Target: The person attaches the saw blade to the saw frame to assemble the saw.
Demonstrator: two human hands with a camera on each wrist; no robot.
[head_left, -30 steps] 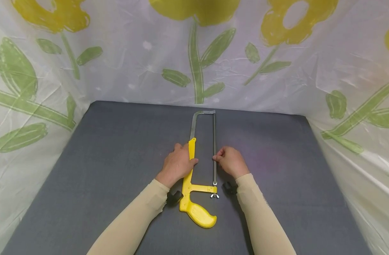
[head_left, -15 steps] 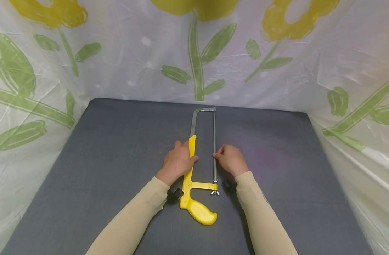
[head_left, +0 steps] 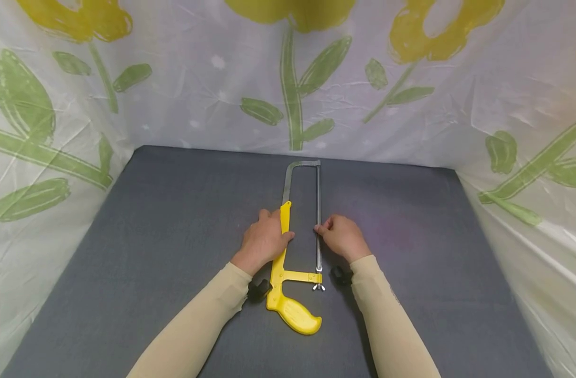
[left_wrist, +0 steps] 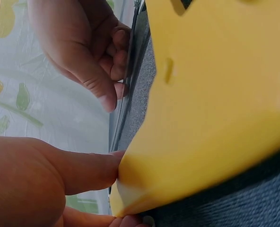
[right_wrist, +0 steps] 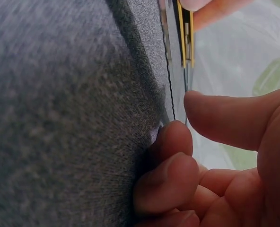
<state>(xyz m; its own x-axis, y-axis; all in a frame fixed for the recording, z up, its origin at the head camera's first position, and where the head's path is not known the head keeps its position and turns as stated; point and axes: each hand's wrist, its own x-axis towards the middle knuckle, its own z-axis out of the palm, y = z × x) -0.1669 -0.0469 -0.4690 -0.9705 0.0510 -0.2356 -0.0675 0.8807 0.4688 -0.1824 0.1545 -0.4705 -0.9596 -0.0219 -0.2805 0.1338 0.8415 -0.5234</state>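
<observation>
A hacksaw (head_left: 295, 315) with a yellow handle and a grey metal front bow lies on the dark table, its handle toward me. My left hand (head_left: 263, 237) grips the yellow frame (left_wrist: 215, 90) midway along, thumb on the inner side. Along the right side runs the thin blade (head_left: 318, 199), attached at both ends. My right hand (head_left: 343, 237) pinches this blade between thumb and forefinger, a little below its middle. In the right wrist view the wavy toothed edge of the blade (right_wrist: 170, 85) leads to the fingertips, its other fingers curled.
A silver wing nut (head_left: 318, 287) sits at the near end of the blade, by the yellow crosspiece (head_left: 299, 276). Dark cloth covers the table (head_left: 174, 210). A white flowered curtain (head_left: 193, 89) hangs behind and at both sides.
The head view shifts slightly. Both hands keep their hold on the hacksaw, and the right fingers sit at nearly the same spot on the blade.
</observation>
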